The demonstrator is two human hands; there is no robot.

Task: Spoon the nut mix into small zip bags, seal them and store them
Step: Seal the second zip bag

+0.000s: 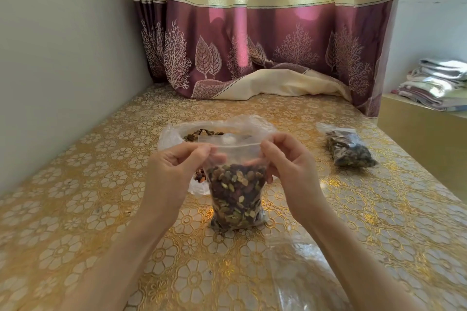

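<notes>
both hands pinch the top corners of the filled zip bag (pixel 236 199), left hand (pixel 174 169) at the left end of the strip, right hand (pixel 285 161) at the right. the bag stands upright on the table (pixel 75 222), just in front of the open bulk bag (pixel 177 134). to seal well, keep the strip taut and level, press along it end to end, and push out air first. a finished bag (pixel 350 148) lies far right; spare bags (pixel 303 272) lie near.

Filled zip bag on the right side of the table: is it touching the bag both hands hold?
Apart. The head view shows bare tablecloth between the filled zip bag and the held bag.
</notes>
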